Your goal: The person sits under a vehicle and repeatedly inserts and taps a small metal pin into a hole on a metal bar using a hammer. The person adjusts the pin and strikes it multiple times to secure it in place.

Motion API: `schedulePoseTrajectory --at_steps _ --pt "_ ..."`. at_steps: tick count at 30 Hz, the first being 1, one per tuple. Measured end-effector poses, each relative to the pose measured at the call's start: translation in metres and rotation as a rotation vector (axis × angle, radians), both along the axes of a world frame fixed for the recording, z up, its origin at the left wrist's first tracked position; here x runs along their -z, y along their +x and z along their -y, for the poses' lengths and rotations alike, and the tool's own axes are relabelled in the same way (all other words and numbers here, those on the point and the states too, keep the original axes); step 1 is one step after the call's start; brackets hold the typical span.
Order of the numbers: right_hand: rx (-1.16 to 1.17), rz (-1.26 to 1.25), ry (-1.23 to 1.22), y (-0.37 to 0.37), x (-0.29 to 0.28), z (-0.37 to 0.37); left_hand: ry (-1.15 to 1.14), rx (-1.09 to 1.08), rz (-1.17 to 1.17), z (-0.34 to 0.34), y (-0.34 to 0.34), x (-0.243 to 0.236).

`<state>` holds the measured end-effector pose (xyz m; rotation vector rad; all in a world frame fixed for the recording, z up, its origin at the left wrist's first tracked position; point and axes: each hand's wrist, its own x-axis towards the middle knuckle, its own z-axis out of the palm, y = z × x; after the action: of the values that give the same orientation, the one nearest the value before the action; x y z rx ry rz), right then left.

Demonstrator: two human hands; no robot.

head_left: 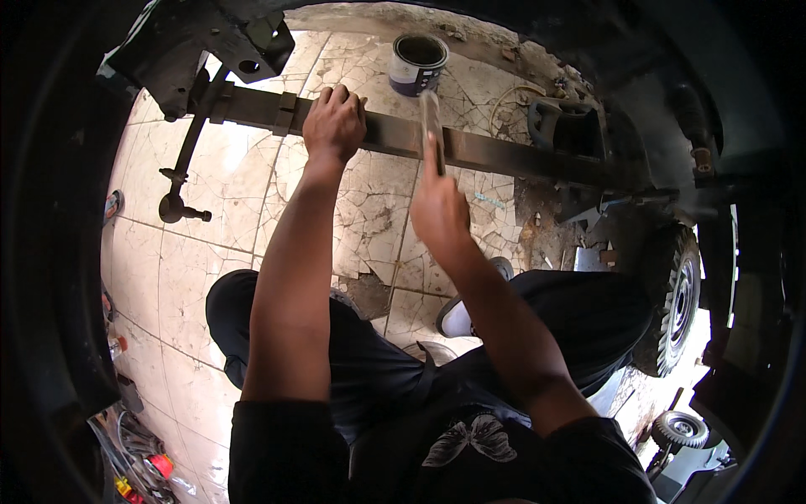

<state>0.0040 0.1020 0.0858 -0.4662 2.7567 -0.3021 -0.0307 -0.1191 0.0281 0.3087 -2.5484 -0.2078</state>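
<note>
A long dark metal beam (390,133) runs across in front of me from upper left to right. My left hand (334,124) is closed over its top edge, fingers wrapped around the far side. My right hand (441,206) grips a slim paintbrush (432,113), blurred by motion, its pale end pointing away from me across the beam. The index finger lies stretched along the brush. Just beyond that pale end stands an open paint can (420,65) with a dark inside and a white and purple side.
At the left, a dark rod with a ball joint (172,207) hangs from a metal bracket (248,65). A treaded wheel (678,298) stands at the right. The floor has cracked pale tiles (193,239). Cables and tools (138,458) lie at the lower left.
</note>
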Motion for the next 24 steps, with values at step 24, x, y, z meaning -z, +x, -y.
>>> schedulePoseTrajectory --at_steps 24 --pt "0.021 -0.033 -0.068 -0.029 0.008 0.036 -0.032 -0.013 0.001 0.002 0.004 -0.001"
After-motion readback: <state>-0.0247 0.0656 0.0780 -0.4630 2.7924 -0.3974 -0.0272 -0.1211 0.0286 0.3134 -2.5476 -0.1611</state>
